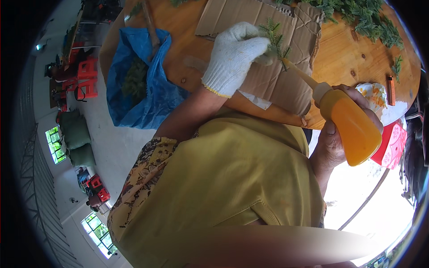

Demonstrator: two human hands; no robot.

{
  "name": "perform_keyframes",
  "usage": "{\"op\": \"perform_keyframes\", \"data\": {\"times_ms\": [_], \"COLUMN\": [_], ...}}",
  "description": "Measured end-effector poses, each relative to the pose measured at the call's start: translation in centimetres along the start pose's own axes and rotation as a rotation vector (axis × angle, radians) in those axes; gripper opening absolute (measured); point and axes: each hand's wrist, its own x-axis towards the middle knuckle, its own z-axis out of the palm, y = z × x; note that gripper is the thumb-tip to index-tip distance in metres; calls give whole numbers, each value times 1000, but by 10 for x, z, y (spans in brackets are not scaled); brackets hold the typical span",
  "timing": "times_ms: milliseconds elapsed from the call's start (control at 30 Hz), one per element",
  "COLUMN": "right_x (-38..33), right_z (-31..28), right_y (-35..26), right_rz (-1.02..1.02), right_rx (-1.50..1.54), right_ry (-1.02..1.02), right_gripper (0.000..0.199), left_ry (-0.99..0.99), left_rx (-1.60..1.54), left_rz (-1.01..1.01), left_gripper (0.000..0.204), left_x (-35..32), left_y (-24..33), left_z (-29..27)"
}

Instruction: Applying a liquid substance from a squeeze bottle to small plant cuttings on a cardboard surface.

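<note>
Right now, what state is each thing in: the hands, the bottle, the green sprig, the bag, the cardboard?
left hand: in a white knit glove, pinching the green sprig
green sprig: held over the cardboard, at the bottle's nozzle tip
right hand: bare, gripping the bottle
squeeze bottle: nearly full of orange liquid, tilted, nozzle at the sprig
blue plastic bag: open, greenery inside
cardboard sheet: flattened, creased, lying on the wooden table
</note>
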Motion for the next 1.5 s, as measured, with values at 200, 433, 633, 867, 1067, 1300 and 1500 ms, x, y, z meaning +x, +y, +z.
{"op": "perform_keyframes", "data": {"times_ms": [200, 433, 633, 867, 1067, 1300, 1500], "right_x": [1, 1, 0, -6, -15, -24, -14], "right_z": [-3, 3, 0, -3, -3, -29, -27], "right_y": [1, 6, 5, 9, 11, 36, 41], "right_rz": [-8, -6, -8, 19, 103, 376, 408], "right_rx": [2, 54, 12, -78, 259, 426, 563], "right_ry": [-29, 23, 13, 47, 103, 263, 288], "right_gripper": [49, 53, 53, 47, 53, 56, 44], "left_ry": [5, -7, 2, -7, 23, 408, 680], "left_rx": [37, 45, 77, 54, 24, 513, 1732], "left_rz": [-15, -25, -27, -56, -25, 401, 299], "left_gripper": [7, 6, 7, 6, 7, 15, 26], "left_x": [-1, 1, -1, 2, -3, -32, -80], "left_y": [2, 0, 2, 3, 15, 101, 118], "left_z": [3, 1, 3, 3, -6, -96, -272]}}
